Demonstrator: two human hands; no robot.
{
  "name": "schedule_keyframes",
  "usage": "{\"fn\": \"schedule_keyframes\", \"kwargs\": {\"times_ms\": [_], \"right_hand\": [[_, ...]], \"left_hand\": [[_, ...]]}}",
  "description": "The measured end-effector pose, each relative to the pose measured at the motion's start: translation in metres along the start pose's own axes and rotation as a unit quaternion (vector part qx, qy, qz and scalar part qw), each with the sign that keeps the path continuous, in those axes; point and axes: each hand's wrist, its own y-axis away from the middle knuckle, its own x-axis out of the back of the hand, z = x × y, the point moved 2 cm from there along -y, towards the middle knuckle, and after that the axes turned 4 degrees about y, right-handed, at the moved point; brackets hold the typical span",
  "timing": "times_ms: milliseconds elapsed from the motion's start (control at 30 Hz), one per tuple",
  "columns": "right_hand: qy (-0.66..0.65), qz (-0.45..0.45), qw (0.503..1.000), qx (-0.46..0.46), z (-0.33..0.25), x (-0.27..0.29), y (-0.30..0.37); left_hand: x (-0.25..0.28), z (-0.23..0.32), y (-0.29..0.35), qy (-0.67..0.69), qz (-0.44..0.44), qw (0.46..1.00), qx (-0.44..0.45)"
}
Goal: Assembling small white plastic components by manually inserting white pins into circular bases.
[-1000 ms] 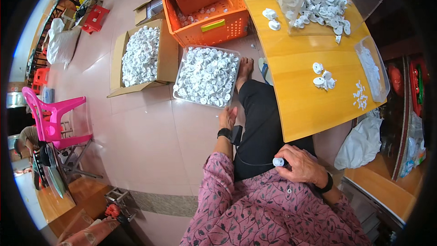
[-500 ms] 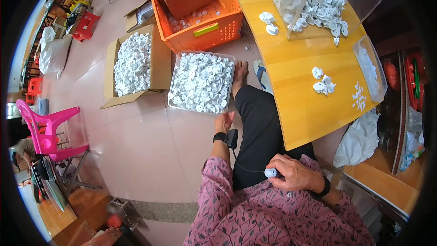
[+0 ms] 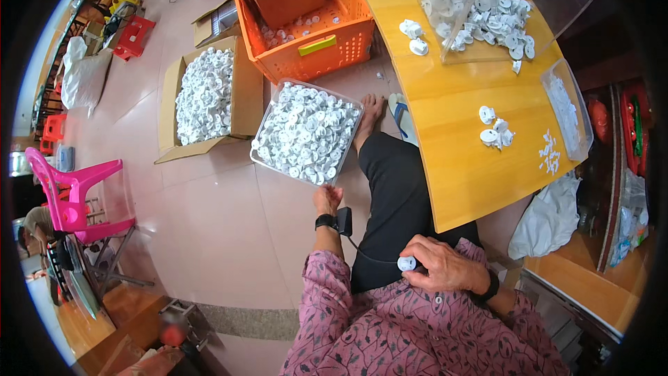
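Note:
My left hand [image 3: 327,200] is at the near corner of a clear plastic tub [image 3: 263,161], its fingers closed at the rim and partly hidden. The tub rests on the floor, heaped with small round white plastic parts [image 3: 305,132]. Over my lap, my right hand [image 3: 445,266] pinches one white round plastic part [image 3: 406,263] between thumb and fingers. Several matching parts [image 3: 496,133] lie on the yellow wooden table [image 3: 459,188] to the right, beside a scatter of tiny white pieces [image 3: 550,153].
Left of the tub stands an open cardboard box [image 3: 243,87] full of similar parts. Behind is an orange crate [image 3: 334,49] holding a carton. A tipped clear bin [image 3: 452,42] spills parts on the table; another clear container [image 3: 570,111] sits at its right edge. A pink chair [image 3: 87,188] stands far left.
The tub has turned, its near corner swinging left and toward me together with my left hand. My right hand has shifted slightly left, still pinching the white part.

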Motion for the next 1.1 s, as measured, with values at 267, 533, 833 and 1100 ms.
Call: {"fn": "schedule_keyframes", "kwargs": {"times_ms": [267, 533, 833, 1100], "right_hand": [[0.073, 0.009, 0.996, 0.053, -0.006, 0.002, 0.003], [0.129, 0.08, 0.977, 0.151, -0.03, 0.009, -0.011], [0.202, 0.19, 0.953, 0.122, -0.026, 0.008, -0.044], [0.238, 0.188, 0.948, 0.091, -0.028, 0.006, -0.051]], "left_hand": [[0.032, 0.023, 0.02, -0.048, 0.051, 0.996, -0.046], [0.04, 0.045, 0.043, 0.052, 0.058, 0.996, 0.042], [-0.072, 0.064, 0.286, -0.174, -0.5, 0.848, -0.011], [-0.076, 0.065, 0.272, -0.168, -0.463, 0.869, -0.054]]}}
